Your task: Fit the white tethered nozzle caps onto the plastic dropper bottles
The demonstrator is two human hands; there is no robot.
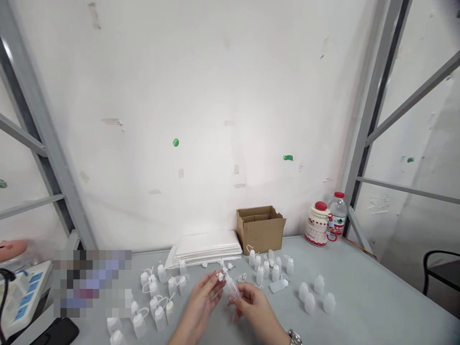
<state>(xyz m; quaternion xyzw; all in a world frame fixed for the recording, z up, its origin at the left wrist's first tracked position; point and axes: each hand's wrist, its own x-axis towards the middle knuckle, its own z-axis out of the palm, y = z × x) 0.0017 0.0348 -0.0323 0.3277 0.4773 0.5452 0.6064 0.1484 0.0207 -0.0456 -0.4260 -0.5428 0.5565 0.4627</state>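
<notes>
Between the fingers of my right hand [253, 304] is a small translucent squeeze bottle [232, 286], tilted with its nozzle up and to the left. The fingers of my left hand [203, 299] pinch a small white cap [220, 276] beside that nozzle. Whether the cap is joined to this bottle by a strap I cannot tell. To the left of my hands stand several squeeze bottles [139, 326] with looped cap straps. Beyond my right hand is another group of bottles [260, 276], with one bottle [279, 286] lying on its side. Small white caps [230, 266] lie on the table behind my hands.
Several plain translucent pieces [309, 304] stand at the right of the grey table [359, 292]. At the back are white flat sheets [208, 245], a cardboard box [260, 235], a cream jug [317, 225] and a clear bottle [338, 211]. A black phone [59, 331] lies front left.
</notes>
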